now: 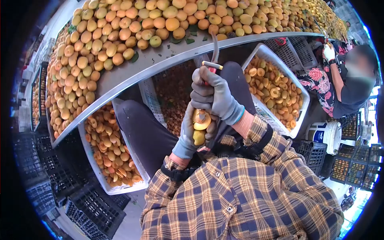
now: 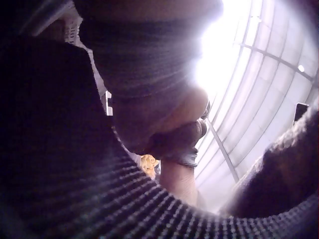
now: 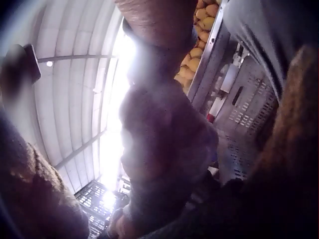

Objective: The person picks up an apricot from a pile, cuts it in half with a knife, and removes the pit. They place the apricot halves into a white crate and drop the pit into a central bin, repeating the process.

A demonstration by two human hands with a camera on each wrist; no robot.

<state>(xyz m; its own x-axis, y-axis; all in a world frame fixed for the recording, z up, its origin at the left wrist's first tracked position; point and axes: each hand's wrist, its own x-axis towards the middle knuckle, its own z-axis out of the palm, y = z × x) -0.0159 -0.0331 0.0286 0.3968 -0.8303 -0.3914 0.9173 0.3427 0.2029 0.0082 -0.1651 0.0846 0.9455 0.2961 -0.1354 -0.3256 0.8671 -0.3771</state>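
Observation:
In the head view my gloved left hand (image 1: 186, 134) cups a cut apricot (image 1: 201, 125), with its fingers bent around the far side. The cut face shows orange flesh and a brown stone, with another yellow piece of fruit (image 1: 199, 137) just below. My gloved right hand (image 1: 224, 98) grips a curved-bladed knife (image 1: 216, 50), its blade pointing up and away toward the table edge. Most of the knife's handle is hidden in the fist. Both hands are close together over the lap. The wrist views are dark and show mostly glove and sleeve.
A metal-edged table (image 1: 150, 64) heaped with whole apricots curves ahead. White crates of halved apricots stand left (image 1: 140, 186) and right (image 1: 306, 108). Between the knees, a crate (image 1: 150, 98) holds small brown pieces. Another person (image 1: 338, 80) sits at right, near a white bucket (image 1: 330, 138).

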